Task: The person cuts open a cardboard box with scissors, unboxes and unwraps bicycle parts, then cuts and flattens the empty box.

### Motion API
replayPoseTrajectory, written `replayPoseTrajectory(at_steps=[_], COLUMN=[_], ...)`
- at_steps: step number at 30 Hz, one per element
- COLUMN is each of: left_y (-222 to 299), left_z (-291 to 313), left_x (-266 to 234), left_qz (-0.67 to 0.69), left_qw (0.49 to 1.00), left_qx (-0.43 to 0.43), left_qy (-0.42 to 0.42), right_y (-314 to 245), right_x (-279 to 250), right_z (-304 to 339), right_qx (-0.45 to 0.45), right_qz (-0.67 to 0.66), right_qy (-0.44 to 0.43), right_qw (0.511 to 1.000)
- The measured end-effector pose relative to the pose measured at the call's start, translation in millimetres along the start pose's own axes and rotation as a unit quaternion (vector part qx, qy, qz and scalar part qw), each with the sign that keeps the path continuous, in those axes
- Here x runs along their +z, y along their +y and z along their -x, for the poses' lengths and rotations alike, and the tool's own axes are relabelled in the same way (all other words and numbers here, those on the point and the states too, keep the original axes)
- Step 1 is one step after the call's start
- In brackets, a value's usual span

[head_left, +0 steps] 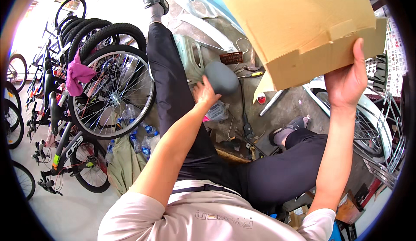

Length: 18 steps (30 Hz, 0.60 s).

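Note:
My left hand (204,92) grips the near left edge of a smooth, dark grey, rounded piece (222,78), whose underside is hidden. It may be a seat, but its kind is not plain. At the upper right, my right hand (346,85) holds a large brown cardboard box (303,19) by its lower flap. The thumb lies along the outside of the flap, and the other fingers are hidden behind it. The box is raised and tilted over the floor. A clear plastic bag (216,111) lies just below my left hand.
A bicycle wheel (113,94) and a row of bicycles stand left, with a pink cloth (79,76). Plastic bottles (146,144) lie beside my leg. Between my legs are a hammer (252,65) and a yellow-handled screwdriver (251,74). Pale blue panels (208,30) lie ahead.

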<state>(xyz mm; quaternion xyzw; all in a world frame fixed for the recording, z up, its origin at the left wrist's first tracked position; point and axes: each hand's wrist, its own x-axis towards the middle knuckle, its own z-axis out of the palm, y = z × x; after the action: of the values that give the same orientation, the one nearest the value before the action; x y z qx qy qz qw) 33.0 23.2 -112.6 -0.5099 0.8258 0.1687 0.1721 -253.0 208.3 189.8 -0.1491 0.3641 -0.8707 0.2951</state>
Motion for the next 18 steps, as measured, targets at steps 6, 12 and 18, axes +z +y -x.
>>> replayPoseTrajectory(at_steps=[6, 12, 18], left_y=[-15.6, 16.2, 39.1], left_z=[-10.6, 39.0, 97.5], left_x=[4.8, -42.7, -37.2], left_qz=[0.029, -0.049, -0.064], left_qw=[0.998, 0.982, 0.892], left_qx=[-0.040, 0.169, 0.443], left_qy=[-0.037, 0.064, -0.066], right_y=[-14.6, -28.4, -44.9], right_x=[-13.6, -21.2, -35.8], right_z=[-19.5, -30.9, -27.1], right_qx=[0.015, 0.023, 0.020], right_qz=[-0.068, -0.097, -0.092], right_qy=[-0.119, -0.196, -0.205], right_qw=[0.990, 0.976, 0.974])
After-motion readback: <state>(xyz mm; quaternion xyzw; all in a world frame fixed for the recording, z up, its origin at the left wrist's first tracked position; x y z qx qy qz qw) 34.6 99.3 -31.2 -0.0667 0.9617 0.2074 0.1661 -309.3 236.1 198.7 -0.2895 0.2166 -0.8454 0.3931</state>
